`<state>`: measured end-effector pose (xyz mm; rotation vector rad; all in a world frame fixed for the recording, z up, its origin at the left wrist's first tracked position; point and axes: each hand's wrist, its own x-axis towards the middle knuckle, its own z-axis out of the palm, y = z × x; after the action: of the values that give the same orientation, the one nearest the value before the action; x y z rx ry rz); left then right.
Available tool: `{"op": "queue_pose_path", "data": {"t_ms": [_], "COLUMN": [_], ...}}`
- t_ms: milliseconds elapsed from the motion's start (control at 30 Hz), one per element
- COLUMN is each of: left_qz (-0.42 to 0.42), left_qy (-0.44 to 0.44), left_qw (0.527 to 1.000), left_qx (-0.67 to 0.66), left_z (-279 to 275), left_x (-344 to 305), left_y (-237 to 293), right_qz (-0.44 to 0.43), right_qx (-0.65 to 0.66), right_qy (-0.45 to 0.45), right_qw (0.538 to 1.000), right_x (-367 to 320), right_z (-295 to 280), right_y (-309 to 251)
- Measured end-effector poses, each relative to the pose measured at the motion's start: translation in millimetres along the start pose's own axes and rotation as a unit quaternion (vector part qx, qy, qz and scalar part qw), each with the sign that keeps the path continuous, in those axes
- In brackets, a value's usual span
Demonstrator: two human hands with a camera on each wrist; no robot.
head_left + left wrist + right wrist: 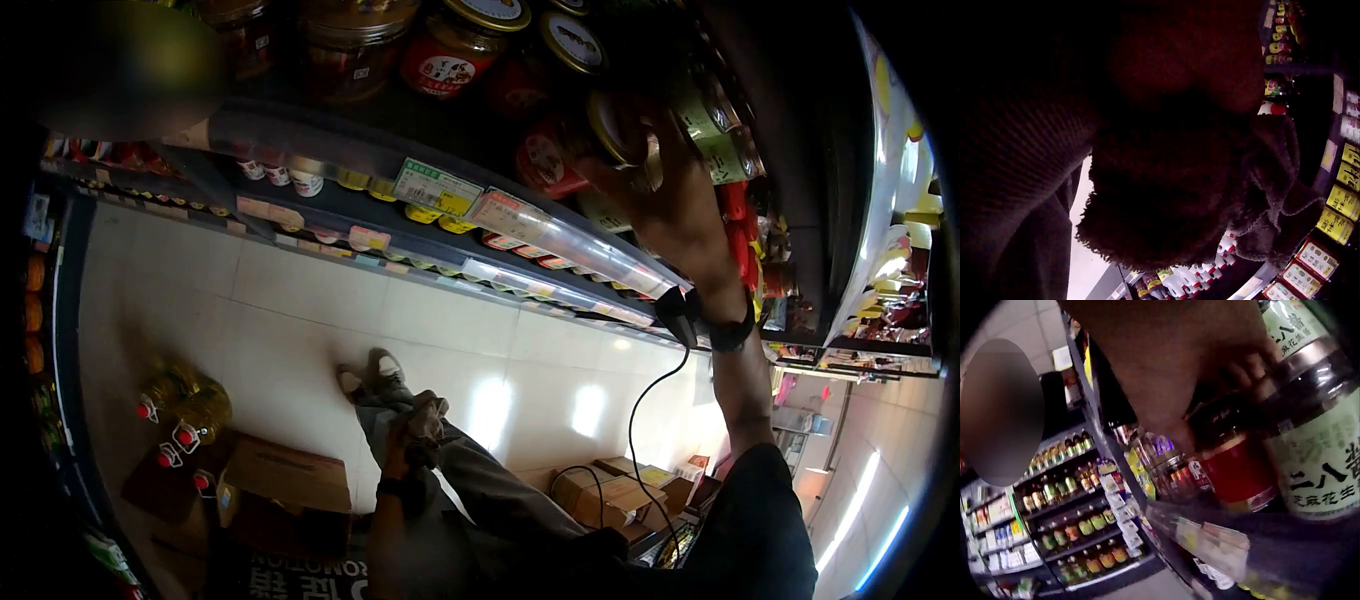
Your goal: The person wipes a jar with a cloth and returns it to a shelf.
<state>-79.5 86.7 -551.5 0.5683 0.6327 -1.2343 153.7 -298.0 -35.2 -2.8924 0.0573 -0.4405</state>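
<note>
My right hand reaches into the upper shelf, and its fingers and thumb grip a red-labelled jar near its top. Right beside that jar stands a bigger jar with a pale green label. In the head view a gold-lidded jar with a red label sits further along the same shelf. Low by the legs, my left hand holds a bunched brown-grey cloth. The cloth's fuzzy edge fills much of the dark left wrist view, below the hand.
Price tags line the front edge of the shelf. Lower shelves hold several small jars and tins. Oil bottles and an open cardboard box stand on the tiled floor. A cable hangs from the right wrist.
</note>
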Motion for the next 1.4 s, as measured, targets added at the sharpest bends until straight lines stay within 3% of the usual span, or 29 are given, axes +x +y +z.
{"op": "queue_pose_path", "data": {"t_ms": [67,100,167,200,267,300,367,400,500,533,567,633,667,733,867,933,1033,1067,1100,1167,1200,1233,1267,1300,1367,1400], "left_qz": [-0.059,-0.06,-0.026,-0.017,-0.012,-0.016,-0.037,-0.042,-0.043,-0.041,-0.042,0.082,0.081,-0.098,-0.079,-0.109,-0.157,-0.121,-0.205,-0.208,-0.3,-0.209,-0.081,0.049,0.117,0.226], "left_qy": [-0.068,-0.068,0.013,-0.047,-0.167,-0.126,-0.045,-0.03,-0.063,-0.009,-0.011,-0.04,-0.04,-0.057,-0.082,-0.069,-0.082,-0.012,-0.154,-0.068,-0.219,-0.158,-0.084,-0.009,-0.05,-0.08], "left_qw": [0.994,0.994,0.999,0.998,0.98,0.99,0.997,0.998,0.997,0.999,0.999,0.981,0.98,0.993,0.992,0.991,0.983,0.991,0.965,0.975,0.868,0.965,0.988,0.981,0.95,0.859], "left_qx": [-0.06,-0.058,0.016,-0.024,-0.105,-0.054,0.047,0.026,0.004,0.008,0.011,0.174,0.175,-0.024,0.053,0.024,-0.055,0.06,-0.057,-0.034,-0.33,0.016,0.102,0.187,0.286,0.453], "left_z": [1.9,5.2,4.1,-26.7,-22.5,-25.5,124.6,85.6,67.4,70.6,65.3,49.2,40.7,26.4,18.8,21.5,-19.9,-7.7,-25.7,70.7,91.6,61.6,79.2,119.4,233.1,274.8], "left_x": [-6.2,-7.8,-9.6,8.6,16.4,10.3,-69.1,-58.7,-60.0,-66.5,-65.1,-59.6,-57.5,-58.1,-71.5,-70.5,-61.4,-66.6,-53.7,-79.6,-73.2,-48.4,-54.8,-58.6,-90.0,-96.2], "left_y": [7.7,9.2,6.5,-12.2,-12.3,-11.0,80.1,58.6,57.4,56.6,54.2,46.6,44.8,43.4,43.4,43.2,19.1,18.7,15.2,45.6,47.2,44.0,42.5,39.7,47.8,41.5], "right_qz": [0.02,0.039,0.045,0.049,0.076,0.104,0.079,0.072,0.062,0.063,0.064,0.088,0.106,0.128,0.087,0.067,0.081,0.032,0.039,0.013,0.013,0.007,0.049,0.088,0.272,0.367], "right_qx": [0.042,0.083,0.125,0.167,0.102,0.039,-0.038,-0.058,-0.049,-0.019,0.012,0.032,0.061,0.09,0.096,0.095,0.155,0.072,-0.001,0.01,0.073,0.137,0.19,0.238,0.294,0.469], "right_qy": [-0.005,-0.01,0.001,0.012,0.021,0.024,0.045,0.041,0.046,0.049,0.051,0.035,0.034,0.034,0.065,0.084,0.069,0.095,0.106,0.103,0.051,-0.003,-0.063,-0.122,-0.249,-0.223], "right_qw": [0.999,0.996,0.991,0.985,0.992,0.994,0.995,0.995,0.996,0.997,0.997,0.995,0.992,0.987,0.989,0.99,0.982,0.992,0.994,0.995,0.996,0.991,0.979,0.959,0.882,0.772], "right_x": [0.8,1.0,1.3,1.1,1.4,1.9,3.7,4.0,3.5,3.1,2.5,-1.5,-3.3,-7.6,-15.4,-17.7,-20.5,-23.7,-33.9,-70.4,-101.0,-136.0,-169.8,-205.0,-279.8,-307.3], "right_z": [-1.0,-1.6,1.3,2.4,2.0,1.1,-1.2,-1.6,2.0,2.1,1.6,0.4,3.1,7.1,12.0,17.9,16.8,15.4,9.6,-5.0,-1.8,8.0,16.6,25.9,48.9,47.0], "right_y": [-3.1,-4.6,-7.1,-8.5,-15.3,-17.5,-18.6,-21.1,-20.7,-21.9,-22.8,-23.8,-23.5,-23.3,-19.7,-15.9,-10.0,-10.3,-19.3,-34.7,-38.7,-39.7,-43.7,-46.9,-43.0,-36.9]}}
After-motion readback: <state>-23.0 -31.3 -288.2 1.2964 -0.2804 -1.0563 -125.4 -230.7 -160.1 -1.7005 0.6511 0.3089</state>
